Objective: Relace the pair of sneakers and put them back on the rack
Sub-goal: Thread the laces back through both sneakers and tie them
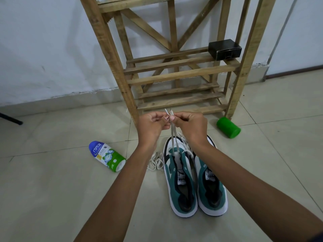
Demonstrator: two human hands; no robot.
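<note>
Sneakers — pair, teal and white, side by side on the tiled floor, toes toward the wooden rack [176, 74]. Left sneaker [180, 182]: white lace [173, 137] rising from its front eyelets, both ends pinched, one in my left hand [153, 126], one in my right hand [190, 126]. Right sneaker [209, 186]: apparently unlaced, partly hidden by my forearm. Loose lace [156, 162] — floor, left of pair. Powder bottle [106, 156] lying nearby.

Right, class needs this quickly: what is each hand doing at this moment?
Left hand: closed, pinching one end of the shoelace.
Right hand: closed, pinching the other end of it.
</note>
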